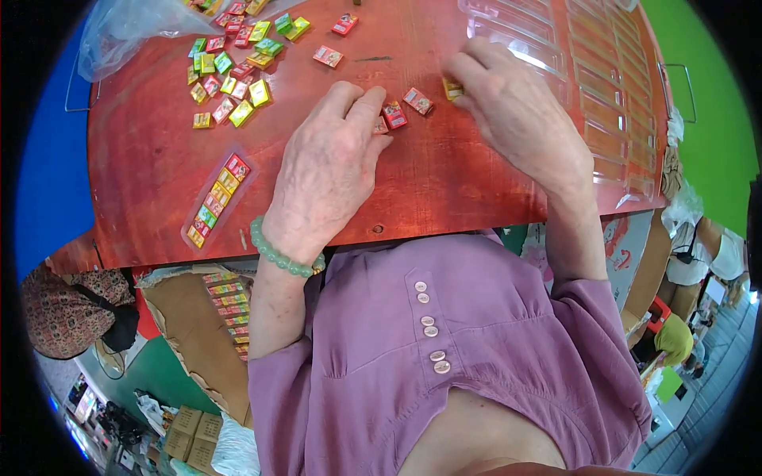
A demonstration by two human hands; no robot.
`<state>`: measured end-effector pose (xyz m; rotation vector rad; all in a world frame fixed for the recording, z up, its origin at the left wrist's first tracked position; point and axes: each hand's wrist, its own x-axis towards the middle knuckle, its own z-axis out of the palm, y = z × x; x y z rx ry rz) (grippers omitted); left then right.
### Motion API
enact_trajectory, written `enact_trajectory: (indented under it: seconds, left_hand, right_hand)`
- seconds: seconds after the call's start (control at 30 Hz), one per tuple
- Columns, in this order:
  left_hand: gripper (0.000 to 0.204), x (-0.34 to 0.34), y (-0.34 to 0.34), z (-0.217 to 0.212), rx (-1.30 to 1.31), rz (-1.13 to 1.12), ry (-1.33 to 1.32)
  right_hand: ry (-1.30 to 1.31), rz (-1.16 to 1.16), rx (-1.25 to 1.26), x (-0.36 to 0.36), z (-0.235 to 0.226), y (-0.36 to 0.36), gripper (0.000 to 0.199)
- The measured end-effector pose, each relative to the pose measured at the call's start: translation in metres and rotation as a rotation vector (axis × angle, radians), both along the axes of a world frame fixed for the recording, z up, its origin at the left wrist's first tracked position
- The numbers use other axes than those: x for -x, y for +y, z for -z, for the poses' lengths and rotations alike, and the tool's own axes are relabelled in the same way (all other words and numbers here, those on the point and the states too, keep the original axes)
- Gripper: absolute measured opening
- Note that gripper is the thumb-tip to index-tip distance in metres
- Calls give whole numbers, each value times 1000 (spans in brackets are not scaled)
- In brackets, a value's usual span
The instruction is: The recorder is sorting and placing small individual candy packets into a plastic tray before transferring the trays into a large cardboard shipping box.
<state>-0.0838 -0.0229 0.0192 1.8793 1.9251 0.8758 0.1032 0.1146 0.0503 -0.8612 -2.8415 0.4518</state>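
Observation:
On a red tabletop [444,190], my left hand [325,163], with a green bead bracelet at the wrist, has its fingers curled down. Between its thumb and forefinger shows part of a small red box [380,125]. A second red box [394,115] lies against that one, and a patterned red box [417,101] sits just to the right. My right hand [508,107] pinches a small yellow box [452,89], partly hidden by its fingers. At the left lies a clear narrow tray [216,196] filled with a row of red, yellow and green boxes.
Loose small boxes [240,87] are scattered at the far left beside a clear plastic bag [131,36]. Empty clear trays [611,95] cover the right side. Below the table edge at left, a cardboard carton [186,321] holds filled trays [230,305]. Two loose red boxes lie at the far middle.

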Motion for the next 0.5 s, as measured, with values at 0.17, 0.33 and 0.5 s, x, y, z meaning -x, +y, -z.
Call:
enact_trajectory:
  seconds: [0.17, 0.33, 0.5]
  left_hand:
    - [37, -1, 5, 4, -57, -23, -32]
    - [28, 2, 1, 3, -54, -14, -14]
    - [34, 10, -9, 7, 27, -94, 9]
  right_hand:
    - [-70, -195, 15, 11, 7, 6, 29]
    - [-70, -202, 140, 17, 3, 1, 37]
    - [-15, -176, 213, 19, 9, -3, 38]
